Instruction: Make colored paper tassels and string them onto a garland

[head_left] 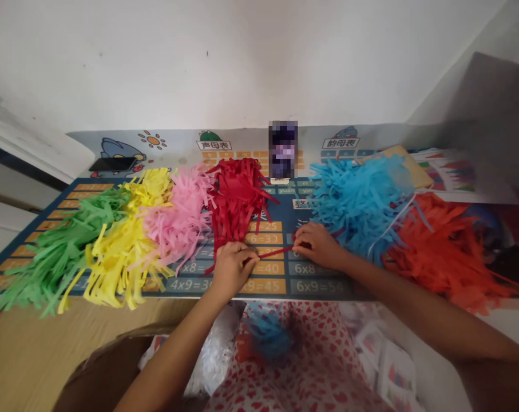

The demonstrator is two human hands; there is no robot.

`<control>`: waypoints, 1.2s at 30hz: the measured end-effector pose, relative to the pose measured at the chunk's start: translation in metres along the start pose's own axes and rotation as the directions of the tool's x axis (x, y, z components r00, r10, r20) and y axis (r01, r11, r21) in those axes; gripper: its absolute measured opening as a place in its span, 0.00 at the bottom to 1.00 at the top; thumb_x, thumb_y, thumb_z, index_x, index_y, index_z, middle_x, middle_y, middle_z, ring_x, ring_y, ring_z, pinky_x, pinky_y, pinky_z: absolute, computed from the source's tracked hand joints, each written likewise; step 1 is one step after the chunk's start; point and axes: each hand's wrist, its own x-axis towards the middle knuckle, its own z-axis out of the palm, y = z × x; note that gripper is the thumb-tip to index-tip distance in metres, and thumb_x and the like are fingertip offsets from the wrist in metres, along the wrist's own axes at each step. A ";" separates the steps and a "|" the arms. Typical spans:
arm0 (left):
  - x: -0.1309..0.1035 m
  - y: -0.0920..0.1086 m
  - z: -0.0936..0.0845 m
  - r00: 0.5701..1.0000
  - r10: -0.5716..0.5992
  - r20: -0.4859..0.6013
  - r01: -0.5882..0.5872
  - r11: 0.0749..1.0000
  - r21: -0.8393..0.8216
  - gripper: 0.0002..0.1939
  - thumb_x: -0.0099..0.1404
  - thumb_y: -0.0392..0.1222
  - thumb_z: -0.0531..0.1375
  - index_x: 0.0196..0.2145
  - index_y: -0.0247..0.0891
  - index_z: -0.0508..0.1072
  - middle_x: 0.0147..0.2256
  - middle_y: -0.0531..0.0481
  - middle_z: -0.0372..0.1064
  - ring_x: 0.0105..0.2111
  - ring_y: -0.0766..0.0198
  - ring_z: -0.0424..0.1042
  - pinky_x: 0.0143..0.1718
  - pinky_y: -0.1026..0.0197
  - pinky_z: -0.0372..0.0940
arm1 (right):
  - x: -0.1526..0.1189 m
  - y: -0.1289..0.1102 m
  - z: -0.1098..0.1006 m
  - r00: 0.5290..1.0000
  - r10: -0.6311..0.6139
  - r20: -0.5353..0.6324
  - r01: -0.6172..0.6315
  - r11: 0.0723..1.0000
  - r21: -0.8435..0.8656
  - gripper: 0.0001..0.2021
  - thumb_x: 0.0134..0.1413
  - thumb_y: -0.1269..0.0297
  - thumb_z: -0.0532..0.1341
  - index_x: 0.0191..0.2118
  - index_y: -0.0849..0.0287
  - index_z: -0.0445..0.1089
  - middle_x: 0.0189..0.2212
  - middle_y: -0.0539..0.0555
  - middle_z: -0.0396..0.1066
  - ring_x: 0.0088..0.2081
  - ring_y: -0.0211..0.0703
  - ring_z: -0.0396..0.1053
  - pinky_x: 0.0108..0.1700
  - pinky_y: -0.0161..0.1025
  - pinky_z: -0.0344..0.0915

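A thin red paper strip (277,251) is stretched between my two hands above the printed table mat. My left hand (234,268) pinches its left end, close to the lower fringe of a red tissue-paper tassel (238,197). At the other end, my right hand (316,245) is closed on the strip, beside a blue tissue-paper tassel (360,197). Whether the strip is joined to the red tassel is hidden by my left hand. Pink (179,214), yellow (122,252) and green (76,240) tassels lie to the left. An orange tassel (446,246) lies at the right.
A phone-like item with a blurred screen (283,150) stands against the wall. A dark phone (113,165) rests at the back left. Printed papers (450,169) and a yellowish envelope (403,163) sit behind the blue tassel. Blue and orange paper scraps (270,335) lie on my lap.
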 end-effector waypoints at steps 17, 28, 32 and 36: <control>0.017 0.023 -0.012 0.991 0.080 0.106 -0.108 0.952 0.288 0.08 0.66 0.39 0.60 0.42 0.46 0.77 0.42 0.47 0.75 0.45 0.51 0.67 0.47 0.46 0.55 | 0.016 -0.026 -0.012 0.984 0.129 0.120 -0.097 0.964 -0.246 0.03 0.56 0.66 0.64 0.35 0.54 0.76 0.38 0.52 0.74 0.42 0.47 0.64 0.42 0.44 0.50; 0.020 0.041 0.015 0.935 0.329 0.132 -0.355 0.855 0.377 0.08 0.67 0.35 0.58 0.33 0.39 0.76 0.32 0.47 0.73 0.39 0.56 0.67 0.53 0.42 0.53 | 0.015 -0.044 -0.003 0.939 -0.263 0.221 0.338 0.816 -0.469 0.18 0.66 0.74 0.49 0.32 0.57 0.74 0.30 0.54 0.73 0.36 0.44 0.63 0.54 0.50 0.50; 0.026 0.042 0.028 0.952 0.301 0.052 -0.299 0.883 0.362 0.11 0.66 0.31 0.57 0.27 0.39 0.74 0.26 0.49 0.71 0.33 0.59 0.68 0.50 0.43 0.55 | 0.022 -0.044 -0.002 0.937 -0.271 0.220 0.347 0.793 -0.501 0.14 0.64 0.73 0.52 0.32 0.60 0.74 0.29 0.55 0.73 0.35 0.44 0.63 0.51 0.50 0.52; 0.021 0.043 0.021 0.945 0.327 0.000 -0.302 0.872 0.385 0.09 0.67 0.33 0.57 0.30 0.39 0.75 0.27 0.49 0.73 0.33 0.59 0.70 0.51 0.43 0.55 | 0.016 -0.058 -0.009 0.974 -0.149 0.171 0.212 0.868 -0.449 0.13 0.62 0.71 0.54 0.31 0.60 0.75 0.30 0.56 0.75 0.35 0.45 0.65 0.48 0.49 0.55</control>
